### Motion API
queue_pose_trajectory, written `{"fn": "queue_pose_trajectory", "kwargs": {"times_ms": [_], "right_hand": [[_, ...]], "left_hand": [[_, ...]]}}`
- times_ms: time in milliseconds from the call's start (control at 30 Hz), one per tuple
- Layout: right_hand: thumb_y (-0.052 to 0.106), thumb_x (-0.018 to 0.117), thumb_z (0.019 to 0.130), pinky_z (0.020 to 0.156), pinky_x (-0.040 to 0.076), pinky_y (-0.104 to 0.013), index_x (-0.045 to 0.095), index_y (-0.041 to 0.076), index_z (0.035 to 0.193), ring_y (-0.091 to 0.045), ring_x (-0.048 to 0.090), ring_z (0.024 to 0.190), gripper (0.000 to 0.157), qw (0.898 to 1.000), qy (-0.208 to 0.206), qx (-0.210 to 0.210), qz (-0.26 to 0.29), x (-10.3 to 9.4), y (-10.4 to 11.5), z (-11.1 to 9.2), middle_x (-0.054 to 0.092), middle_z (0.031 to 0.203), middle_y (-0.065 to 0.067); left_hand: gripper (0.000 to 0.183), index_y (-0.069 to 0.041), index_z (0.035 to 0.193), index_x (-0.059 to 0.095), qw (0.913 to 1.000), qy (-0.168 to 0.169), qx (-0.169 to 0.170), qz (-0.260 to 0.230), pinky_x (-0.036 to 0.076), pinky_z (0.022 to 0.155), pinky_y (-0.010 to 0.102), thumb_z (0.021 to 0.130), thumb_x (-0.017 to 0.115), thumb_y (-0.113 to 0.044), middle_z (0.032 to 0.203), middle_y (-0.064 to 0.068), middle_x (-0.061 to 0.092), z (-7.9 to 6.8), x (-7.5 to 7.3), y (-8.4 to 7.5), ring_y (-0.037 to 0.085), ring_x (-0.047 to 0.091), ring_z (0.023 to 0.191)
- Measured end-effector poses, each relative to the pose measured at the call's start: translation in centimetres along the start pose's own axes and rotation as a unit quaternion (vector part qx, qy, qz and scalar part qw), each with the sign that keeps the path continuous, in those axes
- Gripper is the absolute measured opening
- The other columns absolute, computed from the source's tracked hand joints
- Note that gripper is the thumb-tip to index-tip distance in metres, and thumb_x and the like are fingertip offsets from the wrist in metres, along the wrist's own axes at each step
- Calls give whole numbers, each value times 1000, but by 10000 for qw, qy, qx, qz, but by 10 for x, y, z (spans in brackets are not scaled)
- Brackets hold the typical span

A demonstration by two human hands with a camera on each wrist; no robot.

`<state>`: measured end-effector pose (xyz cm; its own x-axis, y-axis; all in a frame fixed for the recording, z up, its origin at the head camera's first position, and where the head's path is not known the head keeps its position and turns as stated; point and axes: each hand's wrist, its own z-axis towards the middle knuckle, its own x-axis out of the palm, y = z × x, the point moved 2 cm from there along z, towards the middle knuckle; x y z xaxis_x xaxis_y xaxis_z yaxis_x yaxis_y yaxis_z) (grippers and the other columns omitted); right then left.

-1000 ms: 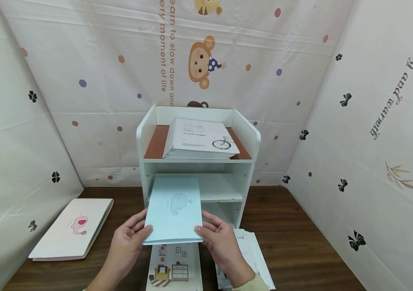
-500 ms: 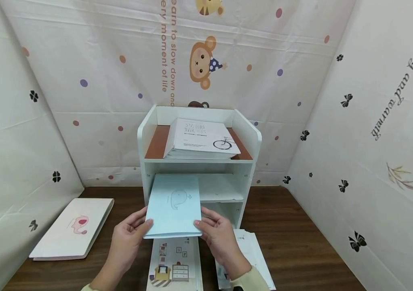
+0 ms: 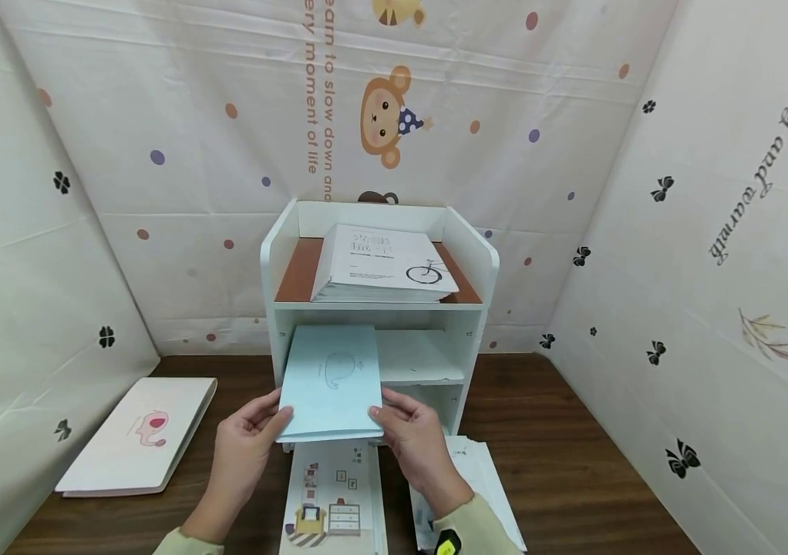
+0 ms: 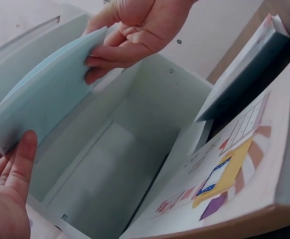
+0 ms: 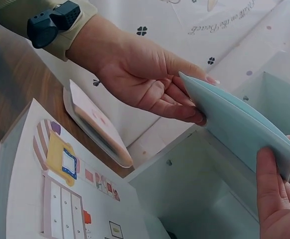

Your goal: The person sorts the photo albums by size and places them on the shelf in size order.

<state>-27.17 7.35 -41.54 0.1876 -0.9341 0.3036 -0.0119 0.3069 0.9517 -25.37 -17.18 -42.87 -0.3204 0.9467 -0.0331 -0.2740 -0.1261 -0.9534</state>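
A light blue notebook (image 3: 330,393) with a whale drawing on its cover is held at the middle shelf of a white desk rack (image 3: 425,356). My left hand (image 3: 244,443) pinches its left edge near the front corner, thumb on top and fingers beneath. At the opposite edge my right hand (image 3: 422,447) grips in the same way. The left wrist view shows the notebook's underside (image 4: 60,94) bowed a little between both hands. Its far end overlaps the shelf opening in the head view.
A stack of white books (image 3: 387,262) lies on the rack's top. A book with a chair and drawers picture (image 3: 335,497) and white booklets (image 3: 480,486) lie in front. To the left is a white notebook with a pink elephant (image 3: 137,439) on the dark wooden table (image 3: 560,462).
Both hands have moved the light blue notebook forward, away from me, further over the middle shelf. More of the book with the chair picture shows below it.
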Motion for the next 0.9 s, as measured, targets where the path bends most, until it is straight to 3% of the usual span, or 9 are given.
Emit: {"fn": "queue_pose_trajectory", "kwargs": {"times_ms": [533,733,900], "right_hand": [[15,76,79,81,56,-33,56,2,127,-21,68,94,54,9993,-249,-265,-35,2,-4,15,66,113,-17],[15,76,79,80,56,-34,57,3,126,-20,69,93,53,9993,-249,-258,-64,0,-4,19,67,112,-15],[22,76,79,80,56,-32,58,8,127,-18,67,95,53,9971,-139,-355,-664,-2,-2,17,67,112,-13]], "left_hand": [[43,-14,114,68,9995,-300,-4,29,55,72,16,78,75,-36,101,4,71,11,4,5,9,67,83],[46,-16,117,66,9996,-173,-155,161,54,74,14,79,73,-40,107,5,69,14,3,6,8,66,86],[50,-15,123,63,9990,198,-120,393,53,76,13,81,71,-42,114,6,67,14,-2,3,7,63,90]]}}
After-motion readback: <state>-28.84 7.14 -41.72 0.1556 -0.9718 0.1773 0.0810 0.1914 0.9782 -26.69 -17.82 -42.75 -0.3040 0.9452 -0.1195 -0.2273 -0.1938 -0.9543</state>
